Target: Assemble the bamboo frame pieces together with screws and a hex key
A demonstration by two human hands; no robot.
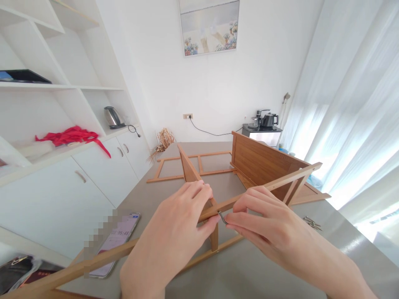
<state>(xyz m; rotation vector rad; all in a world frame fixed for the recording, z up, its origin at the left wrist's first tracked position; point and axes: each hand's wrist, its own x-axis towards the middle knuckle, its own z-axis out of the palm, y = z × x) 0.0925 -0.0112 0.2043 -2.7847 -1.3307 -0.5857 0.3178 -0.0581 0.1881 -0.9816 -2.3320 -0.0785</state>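
Observation:
My left hand (177, 224) is closed around a joint of the wooden frame (271, 185), where a board (190, 164) meets the long rail. Its thumb presses against the rail from the near side. My right hand (271, 220) pinches a small bent metal hex key (222, 217) between thumb and fingers. The key's tip meets the rail right beside my left thumb; whether it sits in a bolt head is too small to tell. The rail runs from the lower left up to the right, with a second rail (230, 243) below it.
Several metal bolts (312, 223) lie on the grey table (280, 265) at the right. A phone (120, 241) with a timer lies at the left. Farther back are a ladder-like wooden frame (168, 179) and a wooden panel (264, 164). White shelves (93, 89) line the left wall.

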